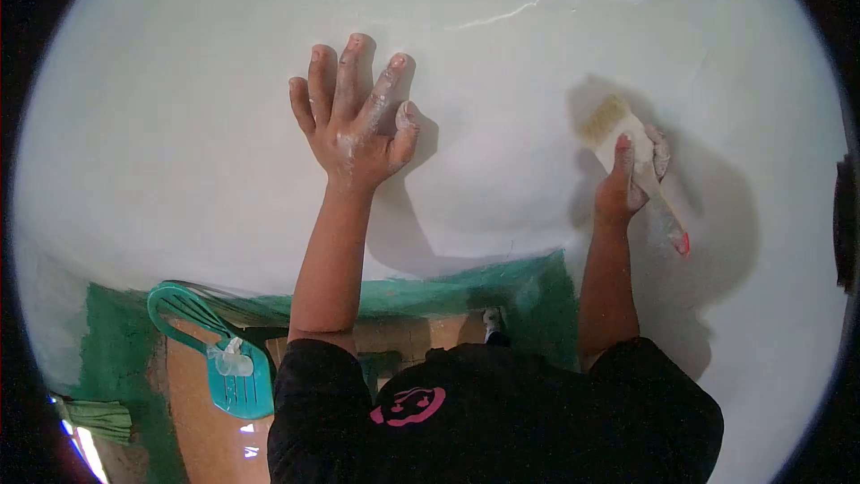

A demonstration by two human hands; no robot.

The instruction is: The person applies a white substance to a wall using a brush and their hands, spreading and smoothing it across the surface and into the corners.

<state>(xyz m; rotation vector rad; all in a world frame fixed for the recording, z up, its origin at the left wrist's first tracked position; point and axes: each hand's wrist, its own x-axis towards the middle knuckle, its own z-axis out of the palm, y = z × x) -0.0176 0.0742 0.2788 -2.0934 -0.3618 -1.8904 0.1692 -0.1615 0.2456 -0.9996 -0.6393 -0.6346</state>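
Observation:
My left hand (354, 121) is spread against the pale wall (484, 125), fingers apart, with white smears on its back and fingers. It holds nothing. Over to the right, my right hand (634, 166) grips a wide brush (627, 130) near the base of its bristles. The pale bristles point up and left, close to the wall; whether they touch it I cannot tell. The brush's handle slants down to the right and ends in a red tip. White residue covers the fingers of my right hand.
A green plastic chair (242, 390) stands at the lower left with a clear container (235, 361) on its seat. Green paint (546, 305) covers the lower wall above a brown floor (193, 381). A striped green cloth (100, 419) is at the bottom left.

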